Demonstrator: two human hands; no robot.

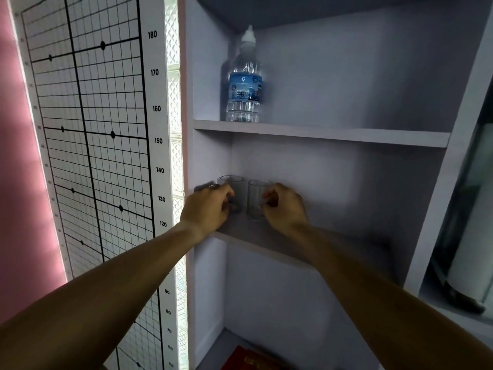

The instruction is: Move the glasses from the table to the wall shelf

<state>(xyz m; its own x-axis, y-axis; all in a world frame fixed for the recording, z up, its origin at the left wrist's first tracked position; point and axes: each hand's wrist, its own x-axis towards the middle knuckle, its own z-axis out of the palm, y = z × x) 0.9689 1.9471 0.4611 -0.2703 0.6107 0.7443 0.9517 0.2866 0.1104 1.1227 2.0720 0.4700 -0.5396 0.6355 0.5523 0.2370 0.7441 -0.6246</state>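
- Plainly, both glasses stand upright on the middle board of the wall shelf [266, 244], side by side and just apart, near its left wall.
- Left glass [234, 188]: the left hand [210, 206] sits in front of it and to its left, fingers curled around what looks like a handle on the near side; the hand is closed on it.
- Right glass [257, 198]: the right hand [285, 206] lies just to its right, fingertips pinched on the handle at that side; closed on it too.
- Each glass lies straight ahead of its own hand, deeper into the shelf, with its long axis vertical.
- My judgement: both look already set down, so the coming move is to let go and draw each hand back toward the body, along the forearm's line, without dragging a handle.
- One board up, a water bottle [244, 89] stands well clear of both hands.
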